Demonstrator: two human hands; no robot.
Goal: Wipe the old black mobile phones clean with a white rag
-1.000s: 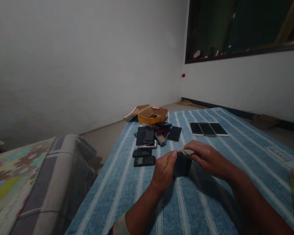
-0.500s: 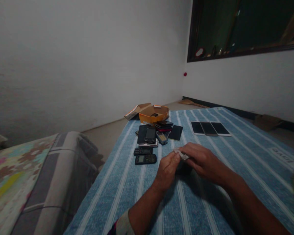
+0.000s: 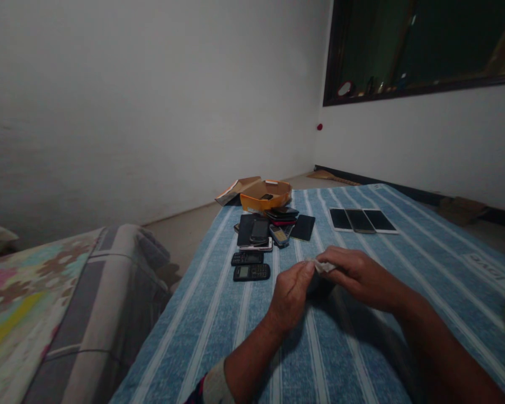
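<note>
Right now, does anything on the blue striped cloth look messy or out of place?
Only the heap of dark phones beside the orange cardboard box: they overlap at crooked angles, whereas the three smartphones and two black keypad phones lie in tidy rows. Nothing looks spilled.

Well beyond the left hand [image 3: 292, 292], a plain white wall [image 3: 151, 101], bare and grey in dim light. Far ahead of the right hand [image 3: 357, 275], a second white wall [image 3: 425, 146], joined to the first at a corner, with a small red dot [image 3: 320, 127] near that corner and a dark skirting board [image 3: 353, 177] along its foot. High above the right hand, a dark-framed window [image 3: 425, 45] with black glass. Under both hands, a flat surface in a blue striped cloth [image 3: 404, 247]. Between cloth and walls, pale bare floor [image 3: 180, 230]. Off to the left of the left hand, floral bedding [image 3: 25, 292] and a grey rolled cushion [image 3: 105, 314].
</note>
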